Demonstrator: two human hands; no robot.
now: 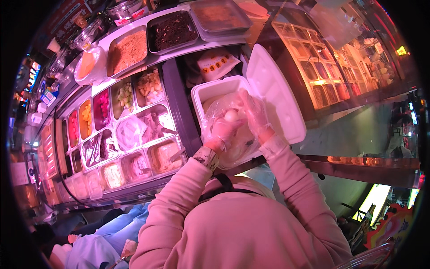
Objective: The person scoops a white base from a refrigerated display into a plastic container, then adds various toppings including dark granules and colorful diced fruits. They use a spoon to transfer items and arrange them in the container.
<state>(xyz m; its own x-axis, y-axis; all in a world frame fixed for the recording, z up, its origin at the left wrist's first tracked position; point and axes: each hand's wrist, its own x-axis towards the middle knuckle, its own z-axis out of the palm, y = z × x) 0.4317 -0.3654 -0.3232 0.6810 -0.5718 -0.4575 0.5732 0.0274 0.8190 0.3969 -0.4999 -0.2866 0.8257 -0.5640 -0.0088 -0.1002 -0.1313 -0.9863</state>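
Both my hands wear clear, crinkled plastic gloves over an uncovered white foam box [195, 96]. My left hand [221, 130] holds a small, smooth white ball [231, 115] that looks like dough, between its thumb and curled fingers. Close by on the right, my right hand [256, 114] points away from me with its fingers stretched out, its glove next to the ball. Clear plastic bag film [239, 148] lies in the box below my hands. What lies beneath the film is hard to make out. The foam lid [277, 96] leans against the box's right side.
To the left, a counter holds metal pans of diced fruit [150, 87] and pale fillings [165, 157]. Behind stand trays of brown crumbs [127, 53] and dark crumbs [172, 31]. A lit display case [322, 67] is at right. Another person's light blue clothing [105, 242] shows lower left.
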